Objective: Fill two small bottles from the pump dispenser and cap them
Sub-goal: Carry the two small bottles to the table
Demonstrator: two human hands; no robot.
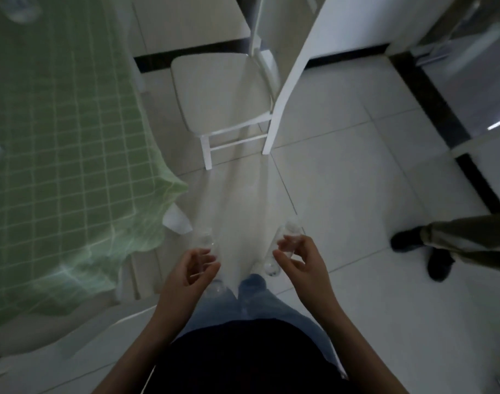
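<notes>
While the head view is all I have, it is dim and smeared, so I read it with care. My left hand is curled round the left bottle, whose clear body runs from above the fingers down past the palm. My right hand pinches the right bottle between thumb and fingertips about mid-body, its paler top pointing away from me. Both bottles hang in the air over the floor, in front of my jeans, apart from each other and off the surface with the green checked cloth at my left. I cannot see a pump dispenser anywhere; two pale blurs on the cloth are too vague to name. A white chair stands ahead, and another person's leg and dark shoe show at the right edge.

Handling, as I judge it: these look like thin clear plastic, and I make out no liquid in them, so they should be very light, easy to tip and apt to dent under a hard squeeze. Smooth walls may slip, worse once wet. I would hold each round the middle of the body, firm but gentle, leaving the neck free for the nozzle and the cap. Whether the right one is capped I cannot tell.
</notes>
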